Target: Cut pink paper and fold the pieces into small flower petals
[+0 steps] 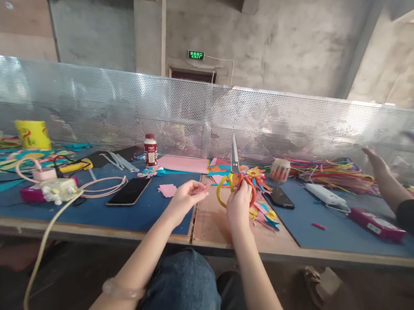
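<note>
A: Right grip (239, 205)?

B: Closed round the handles of the scissors (235, 161), which are raised over the worktop (209, 226). One loop yellow, the other orange-red; blades point up and away from the person, toward the perforated metal screen (183, 101).

A: Left grip (182, 200)?

B: Fingertips pinched together on a small pink piece (199, 190) (mostly covered by the fingers, so its outline cannot be told). Held near the scissors, not touching them.

A: Surroundings of the two hands?

B: Pink paper squares (167, 190) lie on the left blue mat (168, 221), just beside the left grip. Behind them, a larger pink sheet (186, 163). Cut paper shapes (265, 216), mixed colours, are heaped beside and behind the right grip.

A: Further left?

B: Black phone (129, 191) flat on the mat, red-labelled bottle (150, 150) upright behind it, yellow container (33, 134) farther off.

A: Right side?

B: Second phone (281, 197), clear jar (280, 170), white power strip (326, 194), bundle of coloured strips (336, 174). Another person's arm (388, 184), dark-sleeved, reaches in at the edge, well apart from the scissors.
</note>
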{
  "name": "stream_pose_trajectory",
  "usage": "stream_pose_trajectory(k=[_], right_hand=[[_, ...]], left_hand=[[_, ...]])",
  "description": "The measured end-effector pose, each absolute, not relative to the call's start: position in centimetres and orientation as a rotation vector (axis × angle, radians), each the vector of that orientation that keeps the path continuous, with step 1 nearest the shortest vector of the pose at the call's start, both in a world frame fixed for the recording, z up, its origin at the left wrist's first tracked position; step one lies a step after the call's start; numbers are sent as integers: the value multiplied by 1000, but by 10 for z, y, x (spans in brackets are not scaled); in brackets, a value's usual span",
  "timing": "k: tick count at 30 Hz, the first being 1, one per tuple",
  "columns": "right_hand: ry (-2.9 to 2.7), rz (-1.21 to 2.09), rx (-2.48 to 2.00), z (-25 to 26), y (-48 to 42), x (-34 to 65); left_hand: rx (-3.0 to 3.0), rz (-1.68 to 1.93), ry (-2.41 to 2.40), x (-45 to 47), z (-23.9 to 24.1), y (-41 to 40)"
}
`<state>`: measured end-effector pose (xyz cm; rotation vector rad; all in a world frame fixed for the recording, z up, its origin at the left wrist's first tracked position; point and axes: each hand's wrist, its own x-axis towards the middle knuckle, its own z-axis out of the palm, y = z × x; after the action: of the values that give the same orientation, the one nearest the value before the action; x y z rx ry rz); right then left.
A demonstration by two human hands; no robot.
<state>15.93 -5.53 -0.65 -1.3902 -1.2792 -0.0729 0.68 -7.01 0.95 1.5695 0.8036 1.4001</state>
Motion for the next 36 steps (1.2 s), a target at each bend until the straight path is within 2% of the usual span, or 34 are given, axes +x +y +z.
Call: stream_pose_trajectory(k=[13,17,21,26,29,36], right_hand=[[-1335,300,-1157,1,-63,158],[-1318,483,-1142,8,-65,157],[-1342,488,-1029,18,-80,160],[-1200,773,-882,18,-116,170],[-1202,807,-839,11,-141,170],[-1116,776,-1078,-8,-179,157]], left_hand=[[1819,1615,914,3,13,-68],[1708,1623,932,2,13,-65],[1555,1619,901,5,18,-65],[1478,1661,909,15,41,-80],[1492,1642,874,24,56,-95],[1474,1587,762,54,73,-132]])
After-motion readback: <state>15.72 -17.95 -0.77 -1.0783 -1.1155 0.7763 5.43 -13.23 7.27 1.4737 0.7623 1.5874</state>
